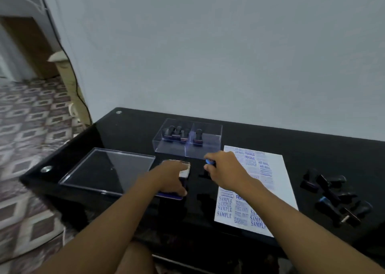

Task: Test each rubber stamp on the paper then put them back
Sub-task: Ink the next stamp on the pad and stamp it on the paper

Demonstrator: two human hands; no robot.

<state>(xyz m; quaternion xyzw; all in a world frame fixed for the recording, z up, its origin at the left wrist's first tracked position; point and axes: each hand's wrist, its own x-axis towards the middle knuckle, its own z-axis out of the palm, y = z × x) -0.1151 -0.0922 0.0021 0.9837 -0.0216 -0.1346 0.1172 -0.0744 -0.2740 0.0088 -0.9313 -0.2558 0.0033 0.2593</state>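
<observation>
- Black glossy tabletop (133, 128) carries everything; white wall behind it.
- My left hand (171, 177) lies on the ink pad (183, 177), fingers curled round its edges, holding it down; pad sits between the clear lid and the paper.
- My right hand (223, 169) pinches a stamp with a blue handle top (209, 161); fingers narrow around it, just right of the ink pad and off the paper's left edge. Whether the stamp's base touches the tabletop: cannot tell, blurred.
- Paper (277, 190) lies flat to the right of my hands, covered in blue test prints: SAMPLE, FRAGILE, AIR MAIL legible, rest smeared.
- Clear plastic box (187, 146) stands behind my hands, two compartments: several dark stamps (177, 134) upright in the left one, one stamp in the right one.
- Clear lid (108, 169) lies flat on the tabletop, left of the ink pad.
- Pile of dark stamps (335, 196) lies tipped over right of the paper, well apart from the box.
</observation>
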